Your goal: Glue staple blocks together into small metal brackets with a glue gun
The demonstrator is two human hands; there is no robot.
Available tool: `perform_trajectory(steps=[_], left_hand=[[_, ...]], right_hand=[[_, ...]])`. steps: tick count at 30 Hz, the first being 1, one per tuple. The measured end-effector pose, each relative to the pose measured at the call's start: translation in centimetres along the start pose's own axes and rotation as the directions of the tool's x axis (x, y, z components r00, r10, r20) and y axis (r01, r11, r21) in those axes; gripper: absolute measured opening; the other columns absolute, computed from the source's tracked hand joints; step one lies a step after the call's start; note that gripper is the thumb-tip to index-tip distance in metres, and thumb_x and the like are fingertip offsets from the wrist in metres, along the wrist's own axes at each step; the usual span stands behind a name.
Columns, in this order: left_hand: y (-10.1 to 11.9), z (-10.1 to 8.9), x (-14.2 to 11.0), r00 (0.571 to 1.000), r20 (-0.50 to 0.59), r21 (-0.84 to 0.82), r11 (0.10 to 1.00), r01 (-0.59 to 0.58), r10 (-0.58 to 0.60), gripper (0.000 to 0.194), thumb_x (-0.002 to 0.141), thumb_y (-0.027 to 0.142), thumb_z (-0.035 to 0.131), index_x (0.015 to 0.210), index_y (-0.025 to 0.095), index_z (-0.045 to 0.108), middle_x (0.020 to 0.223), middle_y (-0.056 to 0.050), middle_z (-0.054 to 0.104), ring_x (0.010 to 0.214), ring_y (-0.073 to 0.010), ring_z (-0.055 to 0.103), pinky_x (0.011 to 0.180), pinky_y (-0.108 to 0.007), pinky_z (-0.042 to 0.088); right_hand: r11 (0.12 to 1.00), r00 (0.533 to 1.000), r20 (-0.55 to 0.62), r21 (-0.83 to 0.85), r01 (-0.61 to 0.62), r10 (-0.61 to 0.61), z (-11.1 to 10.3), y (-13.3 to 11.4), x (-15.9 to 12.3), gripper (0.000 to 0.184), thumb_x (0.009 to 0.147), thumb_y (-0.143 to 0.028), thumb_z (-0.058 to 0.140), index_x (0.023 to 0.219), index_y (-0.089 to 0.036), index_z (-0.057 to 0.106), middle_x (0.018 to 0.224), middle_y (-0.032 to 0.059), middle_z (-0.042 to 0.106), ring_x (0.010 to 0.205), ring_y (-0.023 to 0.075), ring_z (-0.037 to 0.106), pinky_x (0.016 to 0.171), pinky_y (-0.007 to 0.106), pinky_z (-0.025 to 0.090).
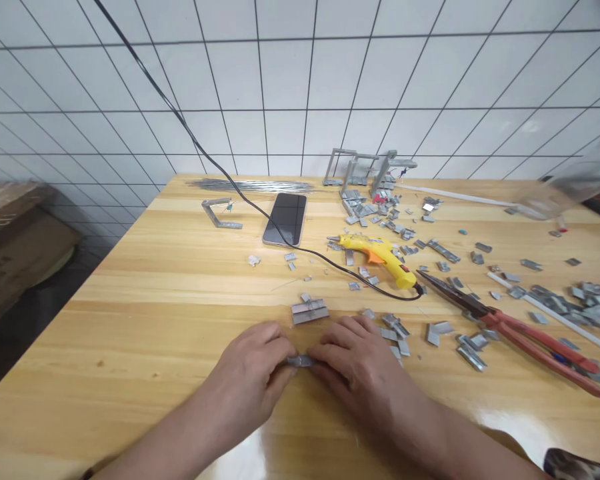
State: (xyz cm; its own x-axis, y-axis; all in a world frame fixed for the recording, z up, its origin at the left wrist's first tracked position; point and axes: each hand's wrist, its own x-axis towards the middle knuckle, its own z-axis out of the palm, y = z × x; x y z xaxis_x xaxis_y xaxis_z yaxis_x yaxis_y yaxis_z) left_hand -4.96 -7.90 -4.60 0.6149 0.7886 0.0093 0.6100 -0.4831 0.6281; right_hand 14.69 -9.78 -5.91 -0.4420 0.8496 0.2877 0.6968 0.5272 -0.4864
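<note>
My left hand (253, 373) and my right hand (353, 360) meet low on the wooden table (155, 293), fingers curled. Together they pinch a small grey metal piece (300, 361) between their fingertips, just above the tabletop. A small block of joined grey metal strips (309, 311) lies a little beyond the hands. More short metal pieces (395, 330) lie right beside my right hand.
A yellow glue gun (377, 257) with a black cord lies mid-table, a phone (285, 219) to its left. Red-handled pliers (520, 330) sit on the right among several scattered metal bits. Bent metal frames (363, 167) and thin rods (253, 185) lie near the tiled wall.
</note>
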Motion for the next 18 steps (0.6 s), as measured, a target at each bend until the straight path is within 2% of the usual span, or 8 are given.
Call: perform_trajectory(steps=[3, 8, 12, 18], left_hand=[[0.1, -0.1, 0.0, 1.0, 0.003, 0.002, 1.0, -0.002, 0.002, 0.016, 0.087, 0.011, 0.05, 0.077, 0.018, 0.061, 0.08, -0.003, 0.056, 0.077, -0.0183, 0.055, 0.064, -0.027, 0.043], [0.4, -0.4, 0.0, 0.999, 0.033, 0.017, 0.999, 0.04, -0.041, 0.01, 0.082, 0.009, 0.056, 0.085, 0.018, 0.059, 0.084, -0.002, 0.057, 0.082, -0.0196, 0.055, 0.071, -0.031, 0.045], [0.5, -0.5, -0.1, 0.999, 0.026, 0.017, 1.0, 0.027, -0.027, 0.025, 0.078, 0.008, 0.059, 0.1, 0.019, 0.057, 0.093, -0.003, 0.058, 0.088, -0.0204, 0.056, 0.077, -0.033, 0.046], [0.4, 0.1, 0.0, 1.0, -0.019, 0.017, 1.0, 0.002, -0.002, 0.012, 0.082, 0.011, 0.055, 0.088, 0.02, 0.06, 0.085, -0.003, 0.055, 0.082, -0.0198, 0.054, 0.069, -0.03, 0.045]], right_hand=[[1.0, 1.0, -0.002, -0.001, -0.01, 0.01, -0.1, -0.1, 0.0, 0.012, 0.082, -0.011, 0.067, 0.079, -0.021, 0.07, 0.071, 0.001, 0.064, 0.073, 0.0188, 0.053, 0.073, 0.035, 0.03], [0.998, 0.996, 0.069, 0.029, -0.055, 0.053, -1.1, 0.2, 0.0, 0.012, 0.082, -0.013, 0.067, 0.089, -0.022, 0.071, 0.078, 0.0021, 0.066, 0.077, 0.0197, 0.054, 0.072, 0.035, 0.03], [0.998, 0.998, 0.017, 0.023, -0.063, 0.063, -2.2, 1.0, -0.1, 0.012, 0.081, -0.014, 0.067, 0.089, -0.022, 0.071, 0.082, 0.0027, 0.067, 0.078, 0.0194, 0.053, 0.071, 0.034, 0.032], [0.991, 0.985, 0.104, -0.014, -0.134, 0.135, -3.0, 1.0, 0.0, 0.008, 0.081, -0.015, 0.067, 0.081, -0.022, 0.07, 0.079, 0.0026, 0.065, 0.079, 0.0202, 0.053, 0.072, 0.036, 0.033]])
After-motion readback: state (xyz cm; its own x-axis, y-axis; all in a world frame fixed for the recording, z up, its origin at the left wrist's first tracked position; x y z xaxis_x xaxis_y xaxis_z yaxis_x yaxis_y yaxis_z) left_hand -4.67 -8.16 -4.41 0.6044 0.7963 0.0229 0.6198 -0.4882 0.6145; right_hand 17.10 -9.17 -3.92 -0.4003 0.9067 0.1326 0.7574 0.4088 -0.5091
